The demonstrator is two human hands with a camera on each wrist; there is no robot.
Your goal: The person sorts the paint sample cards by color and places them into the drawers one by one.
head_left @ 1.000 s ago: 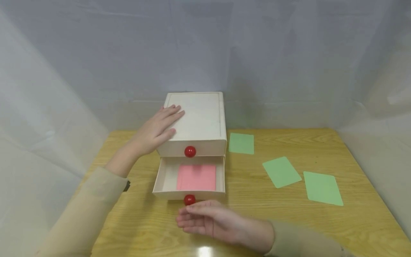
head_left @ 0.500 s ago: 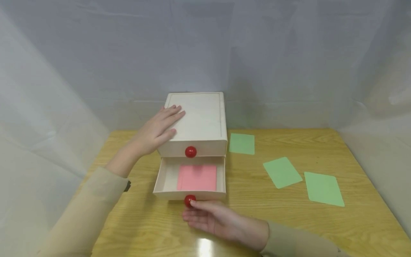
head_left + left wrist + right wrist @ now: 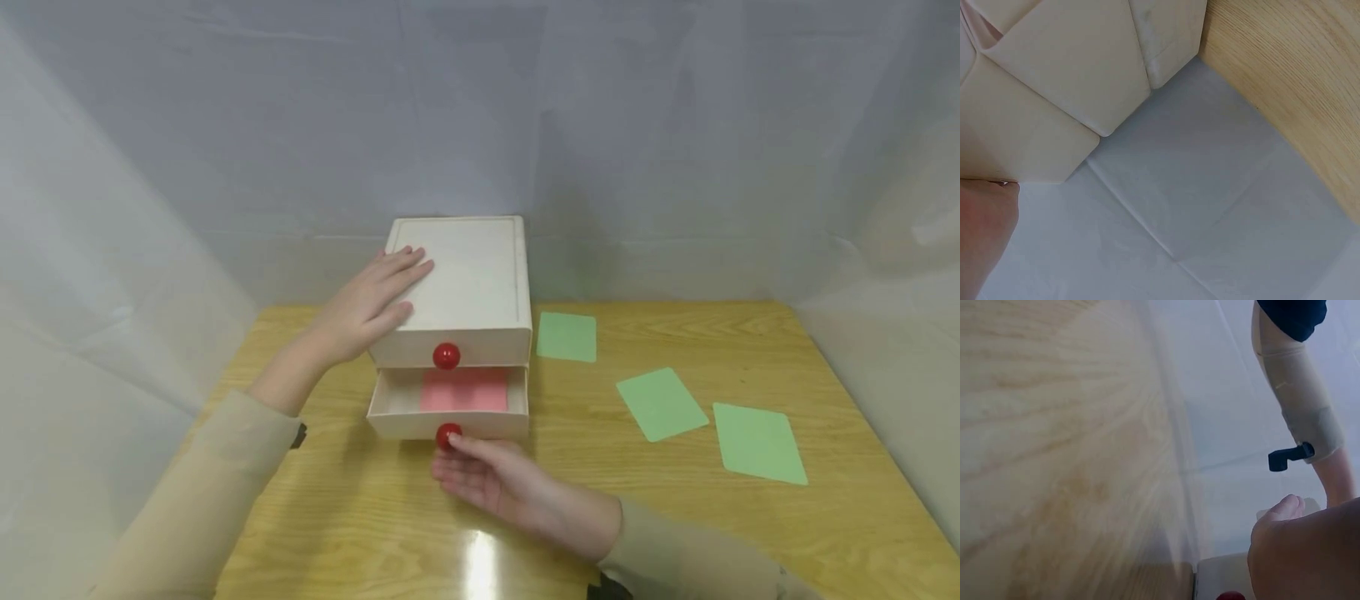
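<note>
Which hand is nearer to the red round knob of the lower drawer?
Right. The right hand touches the lower drawer's red round knob with its fingertips; the left hand rests flat on top of the pale wooden drawer box, farther away.

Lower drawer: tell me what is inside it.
A pink card lies flat in the lower drawer. Only its front strip shows; the rest, and the drawer's back, is hidden under the box above. Nothing else shows inside.

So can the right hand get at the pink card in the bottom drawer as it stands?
Probably not cleanly: the lower drawer is mostly pushed in, so only a strip of the pink card shows under the upper drawer. The right hand touches the knob.
</note>
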